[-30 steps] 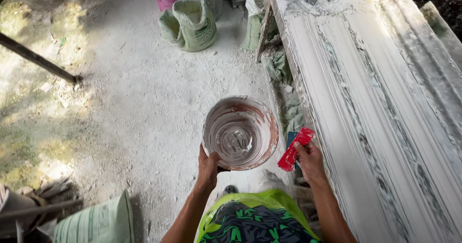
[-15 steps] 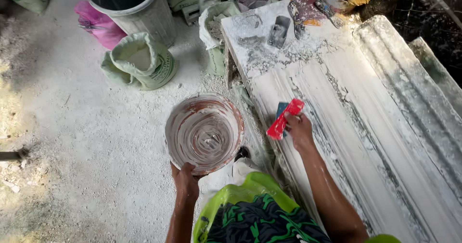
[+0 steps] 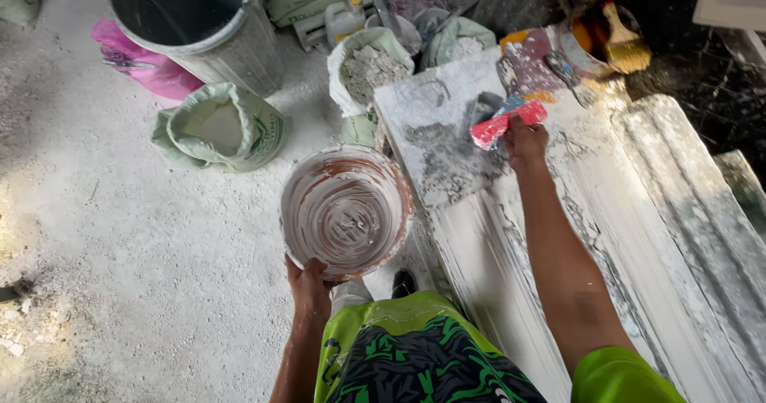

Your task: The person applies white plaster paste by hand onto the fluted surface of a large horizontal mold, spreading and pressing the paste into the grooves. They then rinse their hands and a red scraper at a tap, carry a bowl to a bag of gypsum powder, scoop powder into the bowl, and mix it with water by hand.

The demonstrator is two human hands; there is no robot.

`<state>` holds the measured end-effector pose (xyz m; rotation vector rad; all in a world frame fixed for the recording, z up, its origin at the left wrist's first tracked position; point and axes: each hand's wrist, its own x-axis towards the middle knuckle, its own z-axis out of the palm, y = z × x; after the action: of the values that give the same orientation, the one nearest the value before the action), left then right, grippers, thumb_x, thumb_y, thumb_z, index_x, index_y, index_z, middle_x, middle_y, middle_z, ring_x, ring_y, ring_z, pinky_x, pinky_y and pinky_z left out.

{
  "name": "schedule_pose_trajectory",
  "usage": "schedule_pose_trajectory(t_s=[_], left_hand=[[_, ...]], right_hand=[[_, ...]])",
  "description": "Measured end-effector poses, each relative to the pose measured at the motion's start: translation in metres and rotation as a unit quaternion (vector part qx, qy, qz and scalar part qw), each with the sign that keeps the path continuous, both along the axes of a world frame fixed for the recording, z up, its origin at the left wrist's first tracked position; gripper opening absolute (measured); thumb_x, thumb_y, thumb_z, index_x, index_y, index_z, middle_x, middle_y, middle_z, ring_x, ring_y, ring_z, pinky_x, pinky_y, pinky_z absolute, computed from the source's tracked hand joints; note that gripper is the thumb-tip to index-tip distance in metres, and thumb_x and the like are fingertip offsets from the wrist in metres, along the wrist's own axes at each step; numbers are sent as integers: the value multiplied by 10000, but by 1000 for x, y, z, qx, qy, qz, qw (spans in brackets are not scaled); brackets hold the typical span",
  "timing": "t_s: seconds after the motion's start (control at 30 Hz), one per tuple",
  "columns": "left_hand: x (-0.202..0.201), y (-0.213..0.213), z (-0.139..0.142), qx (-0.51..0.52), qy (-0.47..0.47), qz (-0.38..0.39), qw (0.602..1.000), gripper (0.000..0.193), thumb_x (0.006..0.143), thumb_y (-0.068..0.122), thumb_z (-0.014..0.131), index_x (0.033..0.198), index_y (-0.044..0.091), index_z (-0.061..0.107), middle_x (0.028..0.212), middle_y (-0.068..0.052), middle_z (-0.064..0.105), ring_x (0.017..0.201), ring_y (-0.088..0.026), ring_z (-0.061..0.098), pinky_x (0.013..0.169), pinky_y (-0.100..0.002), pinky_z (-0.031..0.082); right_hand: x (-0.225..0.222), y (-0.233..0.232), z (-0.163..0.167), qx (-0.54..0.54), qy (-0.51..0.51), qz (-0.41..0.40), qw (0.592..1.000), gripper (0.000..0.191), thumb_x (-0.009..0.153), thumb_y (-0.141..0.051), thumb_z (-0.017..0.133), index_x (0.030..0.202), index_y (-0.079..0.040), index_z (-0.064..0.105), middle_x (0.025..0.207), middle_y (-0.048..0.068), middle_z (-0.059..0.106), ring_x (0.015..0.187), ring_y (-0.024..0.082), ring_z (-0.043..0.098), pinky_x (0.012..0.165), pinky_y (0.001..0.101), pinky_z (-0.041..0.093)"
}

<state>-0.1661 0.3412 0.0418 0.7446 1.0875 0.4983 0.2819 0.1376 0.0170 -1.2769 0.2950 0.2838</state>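
Round plaster-smeared mixing bowl point(image 3: 345, 211), reddish rim, held level over the floor, left of the desk, red-handled scraper point(image 3: 507, 122), plaster-caked, farther right above the desk

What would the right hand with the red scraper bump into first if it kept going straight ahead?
Probably the grey trowel lying on the white slab, just past the red scraper in the right hand. Depth is hard to judge, though.

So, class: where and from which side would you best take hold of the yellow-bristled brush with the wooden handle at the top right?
Grip the yellow-bristled brush with the wooden handle by its handle, coming from above. The handle sticks up and toward the far side, clear of the orange container it rests on, while the bristles point down and right and look messy.
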Motion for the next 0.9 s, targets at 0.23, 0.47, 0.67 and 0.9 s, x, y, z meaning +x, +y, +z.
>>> schedule_pose_trajectory(t_s=[0.23, 0.47, 0.67, 0.9], left_hand=[[39, 93, 16, -10, -13, -49, 999, 695, 788, -8, 447, 1462, 133, 353, 1142, -195, 611, 837, -352, 710, 563, -475, 661], [53, 179, 23, 5, -19, -94, 995, 768, 788, -18, 449, 1529, 138, 323, 1140, -190, 645, 851, -314, 721, 572, -446, 656], [58, 231, 24, 17, 6, -124, 992, 821, 812, 1, 440, 1592, 151, 232, 1139, -251, 665, 856, -328, 722, 612, -405, 652], [24, 230, 21, 23, 2, -86, 996, 819, 790, 7, 444, 1571, 143, 240, 1195, -213, 637, 904, -322, 737, 597, -410, 638]], right_hand=[[14, 41, 10, -228, -89, -18, 969, 225, 888, -192, 866, 926, -40, 706, 825, 29, 657, 624, 92, 532, 530, 291, 395], [5, 47, -4, -320, -24, -57, 945, 486, 835, -373, 927, 950, -28, 605, 804, 42, 642, 613, 139, 539, 504, 315, 447], [1, 56, -8, -403, 4, -29, 915, 631, 830, -489, 907, 1080, 19, 630, 938, 134, 659, 691, 230, 592, 535, 371, 486], [-18, 65, -10, -561, -162, -161, 796, 585, 992, -360, 810, 1243, 45, 472, 1258, 273, 456, 1186, 396, 429, 1035, 569, 353]])
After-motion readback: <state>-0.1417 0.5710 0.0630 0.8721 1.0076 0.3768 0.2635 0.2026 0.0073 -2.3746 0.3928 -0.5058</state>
